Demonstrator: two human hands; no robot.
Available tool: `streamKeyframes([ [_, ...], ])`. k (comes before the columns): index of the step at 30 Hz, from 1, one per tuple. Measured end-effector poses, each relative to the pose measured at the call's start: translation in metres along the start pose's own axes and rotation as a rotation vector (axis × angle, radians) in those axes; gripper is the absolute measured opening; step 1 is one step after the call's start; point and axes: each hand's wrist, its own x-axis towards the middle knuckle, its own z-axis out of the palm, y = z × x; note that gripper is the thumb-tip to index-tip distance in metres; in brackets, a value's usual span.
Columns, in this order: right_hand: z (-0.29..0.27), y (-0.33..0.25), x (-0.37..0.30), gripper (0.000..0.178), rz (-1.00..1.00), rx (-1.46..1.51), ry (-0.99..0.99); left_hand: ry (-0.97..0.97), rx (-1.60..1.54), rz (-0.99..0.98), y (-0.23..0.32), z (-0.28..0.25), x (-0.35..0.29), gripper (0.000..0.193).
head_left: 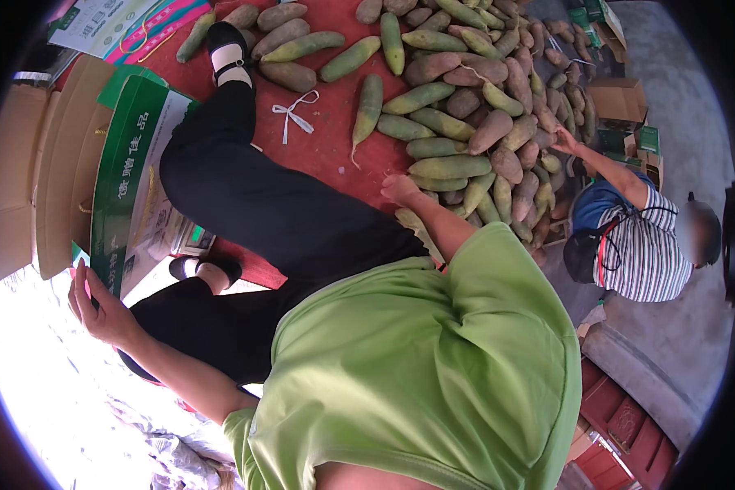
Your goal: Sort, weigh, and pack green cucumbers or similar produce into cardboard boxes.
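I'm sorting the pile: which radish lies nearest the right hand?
The green-and-tan radish lying crosswise just beyond the right hand, at the pile's near edge; the other radishes lie farther up the red mat.

A red mat covers the ground in the middle of the scene. To its right lies bare grey concrete floor, dull and evenly lit. Plain brown cardboard boxes stand at the far right edge of the mat, and flattened brown cardboard lies at the far left. Dark red crates sit at the lower right. Very strong white daylight washes out the lower left corner.
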Motion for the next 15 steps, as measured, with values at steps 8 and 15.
streamKeyframes([
  [8, -0.006, 0.043, -0.003, 0.011, 0.04, -0.088, -0.087, 0.045, -0.042, -0.017, 0.007, 0.008, 0.002, 0.015],
  [15, -0.016, 0.0, -0.011, 0.019, 0.245, 0.549, -0.019, 0.064, -0.014, -0.002, 0.02, 0.005, 0.009, 0.014],
])
